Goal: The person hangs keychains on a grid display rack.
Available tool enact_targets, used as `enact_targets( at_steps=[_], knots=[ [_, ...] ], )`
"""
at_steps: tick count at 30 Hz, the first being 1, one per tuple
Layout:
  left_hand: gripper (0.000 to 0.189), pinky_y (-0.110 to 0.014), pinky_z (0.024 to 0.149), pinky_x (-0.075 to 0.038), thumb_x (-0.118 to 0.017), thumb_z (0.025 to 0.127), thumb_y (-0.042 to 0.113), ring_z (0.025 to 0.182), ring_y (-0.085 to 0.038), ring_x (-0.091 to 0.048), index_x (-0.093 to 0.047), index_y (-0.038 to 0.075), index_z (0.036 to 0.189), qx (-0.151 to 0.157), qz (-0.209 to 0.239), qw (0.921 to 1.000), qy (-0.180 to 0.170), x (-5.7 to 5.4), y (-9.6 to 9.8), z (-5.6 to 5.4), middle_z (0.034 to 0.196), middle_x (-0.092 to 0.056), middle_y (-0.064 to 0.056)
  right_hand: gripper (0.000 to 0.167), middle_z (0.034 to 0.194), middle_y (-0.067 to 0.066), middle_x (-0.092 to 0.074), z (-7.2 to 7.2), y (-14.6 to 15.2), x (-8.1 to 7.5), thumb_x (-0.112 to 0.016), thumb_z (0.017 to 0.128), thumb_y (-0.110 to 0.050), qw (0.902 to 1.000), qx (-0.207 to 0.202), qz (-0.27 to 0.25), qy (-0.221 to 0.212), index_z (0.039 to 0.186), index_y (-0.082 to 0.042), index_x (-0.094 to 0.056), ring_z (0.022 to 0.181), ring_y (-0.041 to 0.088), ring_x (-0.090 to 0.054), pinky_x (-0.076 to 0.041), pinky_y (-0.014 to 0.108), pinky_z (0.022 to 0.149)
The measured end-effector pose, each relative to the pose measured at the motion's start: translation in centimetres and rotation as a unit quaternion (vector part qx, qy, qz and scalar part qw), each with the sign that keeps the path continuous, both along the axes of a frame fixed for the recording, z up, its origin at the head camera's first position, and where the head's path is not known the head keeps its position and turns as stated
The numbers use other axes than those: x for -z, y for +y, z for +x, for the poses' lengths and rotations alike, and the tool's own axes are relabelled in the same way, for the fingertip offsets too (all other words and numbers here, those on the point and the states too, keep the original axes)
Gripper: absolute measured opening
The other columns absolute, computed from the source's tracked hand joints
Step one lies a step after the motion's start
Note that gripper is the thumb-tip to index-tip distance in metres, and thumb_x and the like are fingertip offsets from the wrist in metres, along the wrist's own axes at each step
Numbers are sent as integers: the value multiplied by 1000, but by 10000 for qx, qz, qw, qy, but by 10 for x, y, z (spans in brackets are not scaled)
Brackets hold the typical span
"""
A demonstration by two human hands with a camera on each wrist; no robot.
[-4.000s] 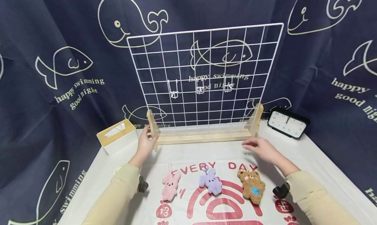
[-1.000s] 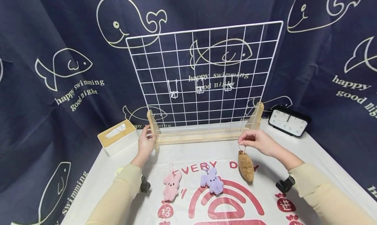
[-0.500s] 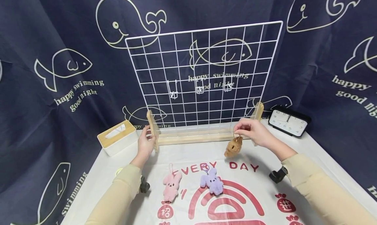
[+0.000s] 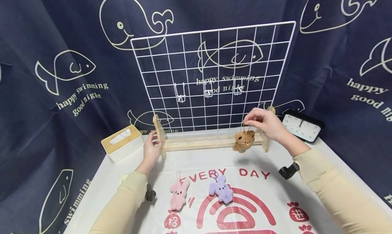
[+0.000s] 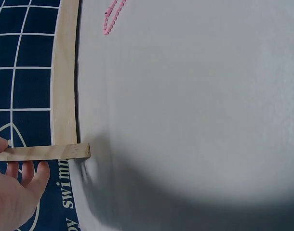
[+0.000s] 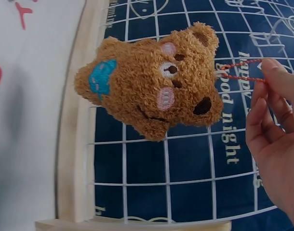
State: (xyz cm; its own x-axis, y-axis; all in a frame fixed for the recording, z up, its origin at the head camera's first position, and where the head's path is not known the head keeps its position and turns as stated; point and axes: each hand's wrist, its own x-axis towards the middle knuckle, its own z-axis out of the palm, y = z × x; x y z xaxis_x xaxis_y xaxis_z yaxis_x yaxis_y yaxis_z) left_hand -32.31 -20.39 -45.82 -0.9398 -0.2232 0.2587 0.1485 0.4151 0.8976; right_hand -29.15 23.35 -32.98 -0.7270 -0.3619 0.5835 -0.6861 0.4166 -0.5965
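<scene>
My right hand (image 4: 264,123) pinches the orange-red bead chain (image 6: 243,78) of a brown plush bear keychain (image 6: 152,82) between thumb and fingers. The bear hangs in the air in front of the rack's lower right part. My left hand (image 4: 151,148) grips the left wooden foot (image 5: 46,152) of the white wire grid rack (image 4: 212,31), thumb on one side and fingers on the other. Three white hooks hang in a row on the grid: a left hook (image 4: 181,97), a middle hook (image 4: 208,93) and a right hook (image 4: 238,89).
On the white table (image 4: 196,162) lie a pink plush bunny (image 4: 178,195) and a purple plush bunny (image 4: 223,190). A tissue box (image 4: 121,144) stands left of the rack. Right of it is a black-framed clock (image 4: 301,126). A dark curtain (image 4: 70,26) hangs behind.
My right hand has picked the bear up off the table by its chain and raised it toward the grid; the bear has turned as it rose. The left hand stays on the rack's foot.
</scene>
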Motion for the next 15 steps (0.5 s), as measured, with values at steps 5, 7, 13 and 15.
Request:
enact_targets(
  at_steps=[5, 7, 13, 15],
  knots=[
    [56, -52, 103, -52, -59, 92, -7, 117, -47, -59, -46, 3, 145, 10, -3, 10000, -19, -2, 0, 0, 131, -56, -30, 4, 85, 20, -64, 14, -11, -29, -69, 87, 15, 9998, 144, -51, 160, 90, 13, -68, 67, 9, -56, -45, 12, 57],
    [56, -51, 103, -51, -59, 92, -7, 118, -47, -59, -46, 2, 146, 17, -8, 10000, -10, -3, 0, 0, 131, -56, -30, 3, 85, 19, -64, 17, -14, -37, -69, 87, 15, 9996, 182, -115, 198, 89, 13, -69, 67, 7, -56, -45, 11, 58],
    [56, -51, 103, -51, -59, 92, -8, 117, -47, -59, -46, 2, 145, 22, -21, 10000, 23, -1, 0, -1, 131, -56, -30, 8, 87, 16, -65, 16, -19, -51, -69, 86, 17, 9988, 306, -174, 332, 92, 11, -70, 66, 7, -54, -43, 12, 57],
    [56, -51, 103, -51, -59, 92, -8, 116, -47, -59, -47, 2, 145, 13, -23, 10000, 12, -1, 0, 0, 131, -56, -30, 9, 88, 15, -66, 15, -21, -54, -69, 87, 16, 9987, 335, -194, 334, 93, 11, -71, 67, 7, -55, -43, 12, 58]
  ],
)
